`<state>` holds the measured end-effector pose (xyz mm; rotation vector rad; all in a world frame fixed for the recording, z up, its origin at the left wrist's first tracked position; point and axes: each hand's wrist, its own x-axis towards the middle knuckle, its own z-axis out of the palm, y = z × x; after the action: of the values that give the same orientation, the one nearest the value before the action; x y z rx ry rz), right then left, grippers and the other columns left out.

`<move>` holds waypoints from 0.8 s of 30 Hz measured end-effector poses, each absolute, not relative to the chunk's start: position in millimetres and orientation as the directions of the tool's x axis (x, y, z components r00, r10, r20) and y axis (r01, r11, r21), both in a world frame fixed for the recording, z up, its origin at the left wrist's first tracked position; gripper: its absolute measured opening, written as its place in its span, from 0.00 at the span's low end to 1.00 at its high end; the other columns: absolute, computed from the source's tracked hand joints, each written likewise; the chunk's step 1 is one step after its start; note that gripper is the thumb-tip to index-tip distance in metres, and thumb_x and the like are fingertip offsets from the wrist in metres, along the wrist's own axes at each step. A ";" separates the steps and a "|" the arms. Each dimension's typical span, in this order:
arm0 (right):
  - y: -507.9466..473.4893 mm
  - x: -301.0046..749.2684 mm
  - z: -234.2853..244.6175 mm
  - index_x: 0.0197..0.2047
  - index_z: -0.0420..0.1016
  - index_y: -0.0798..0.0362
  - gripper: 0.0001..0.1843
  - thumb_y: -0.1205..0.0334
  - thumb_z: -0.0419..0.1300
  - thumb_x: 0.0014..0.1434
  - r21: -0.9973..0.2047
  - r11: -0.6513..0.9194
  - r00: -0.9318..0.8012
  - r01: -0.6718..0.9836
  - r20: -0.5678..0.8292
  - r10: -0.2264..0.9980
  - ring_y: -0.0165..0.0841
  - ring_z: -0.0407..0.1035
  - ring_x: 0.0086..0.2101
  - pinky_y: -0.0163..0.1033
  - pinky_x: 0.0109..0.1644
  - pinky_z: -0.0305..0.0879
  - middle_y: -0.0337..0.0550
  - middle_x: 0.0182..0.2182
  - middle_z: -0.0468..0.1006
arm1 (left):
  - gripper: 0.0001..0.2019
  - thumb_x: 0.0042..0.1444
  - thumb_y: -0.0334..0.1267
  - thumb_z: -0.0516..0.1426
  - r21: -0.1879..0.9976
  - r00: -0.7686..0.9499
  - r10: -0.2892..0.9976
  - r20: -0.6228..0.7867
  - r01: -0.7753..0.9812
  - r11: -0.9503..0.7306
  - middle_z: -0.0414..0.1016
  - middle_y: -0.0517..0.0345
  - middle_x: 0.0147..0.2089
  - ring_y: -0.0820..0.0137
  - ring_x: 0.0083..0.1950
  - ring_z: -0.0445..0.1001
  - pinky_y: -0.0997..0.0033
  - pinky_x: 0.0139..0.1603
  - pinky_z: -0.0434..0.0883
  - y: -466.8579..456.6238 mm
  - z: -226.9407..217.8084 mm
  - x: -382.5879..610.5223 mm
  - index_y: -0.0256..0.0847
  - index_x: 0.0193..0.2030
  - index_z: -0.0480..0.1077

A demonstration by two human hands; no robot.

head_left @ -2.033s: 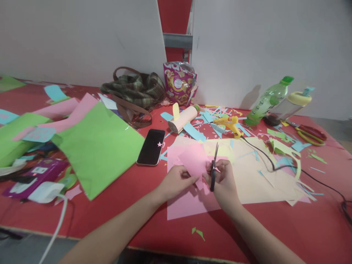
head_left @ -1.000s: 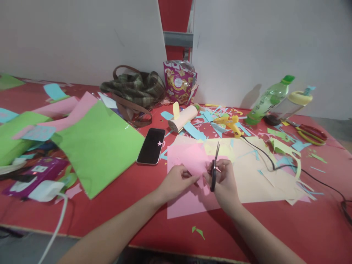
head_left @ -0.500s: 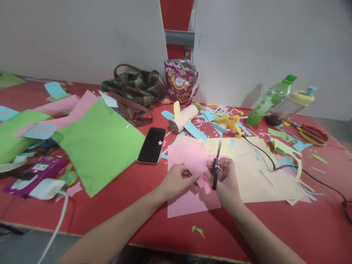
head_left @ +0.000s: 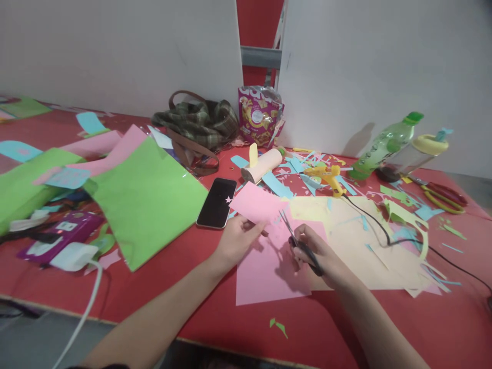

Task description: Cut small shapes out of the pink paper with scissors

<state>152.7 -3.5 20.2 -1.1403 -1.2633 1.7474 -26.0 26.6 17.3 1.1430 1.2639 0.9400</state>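
My left hand pinches a small piece of pink paper by its lower edge, holding it above the table. In my right hand are black-handled scissors, their blades parted slightly and pointing up and left, just right of that piece. Beneath both hands lies a larger pink sheet, partly over a cream sheet. A black phone with a tiny pink star on its screen rests left of the paper. Behind it lies a paper-covered tube with blue and yellow flaps.
A yellow glue gun trails a black cord rightward. A green bottle, a lidded clear cup and red-yellow pliers are at the right. Green paper, a plaid bag and a snack bag lie left and behind.
The scissors have swung from upright to tilted up-left, apart from the pink piece. My left hand has shifted slightly left, turning the piece leftward. The view has shifted slightly.
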 end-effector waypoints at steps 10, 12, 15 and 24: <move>-4.5 135.0 5.8 0.30 0.55 0.47 0.20 0.71 0.63 0.41 -0.969 -0.049 0.084 -0.241 -0.071 0.994 0.25 0.65 0.24 0.34 0.29 0.63 0.30 0.25 0.65 | 0.11 0.47 0.39 0.54 0.972 0.385 0.893 -0.235 0.113 0.207 0.74 0.53 0.23 0.70 0.22 0.73 0.77 0.22 0.69 17.0 14.2 -19.8 0.30 0.28 0.69; -5.0 134.6 3.9 0.30 0.56 0.47 0.20 0.72 0.63 0.40 -0.971 -0.005 0.167 -0.237 -0.046 0.985 0.26 0.66 0.26 0.33 0.30 0.63 0.30 0.25 0.66 | 0.11 0.48 0.39 0.54 0.972 0.431 0.872 -0.231 0.145 0.186 0.75 0.51 0.24 0.69 0.24 0.74 0.77 0.23 0.69 13.2 14.1 -16.9 0.30 0.27 0.70; -5.9 134.6 2.5 0.30 0.56 0.48 0.20 0.73 0.63 0.40 -0.975 0.015 0.214 -0.222 -0.034 0.976 0.25 0.66 0.27 0.31 0.29 0.62 0.30 0.25 0.66 | 0.13 0.48 0.40 0.54 0.971 0.492 0.837 -0.237 0.158 0.182 0.75 0.48 0.26 0.68 0.25 0.74 0.76 0.24 0.69 8.8 13.5 -13.4 0.29 0.28 0.71; -7.4 133.4 6.4 0.29 0.55 0.48 0.20 0.80 0.59 0.40 -0.985 0.066 0.197 -0.158 0.034 0.980 0.24 0.64 0.25 0.31 0.30 0.62 0.30 0.24 0.68 | 0.10 0.47 0.37 0.53 0.955 0.515 0.811 -0.279 0.233 0.180 0.76 0.51 0.30 0.68 0.30 0.74 0.75 0.30 0.70 9.1 17.5 -16.2 0.32 0.32 0.71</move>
<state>133.4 -7.4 6.4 -1.1379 -0.9711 1.1033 -16.2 9.1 17.5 1.3683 0.9986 0.5223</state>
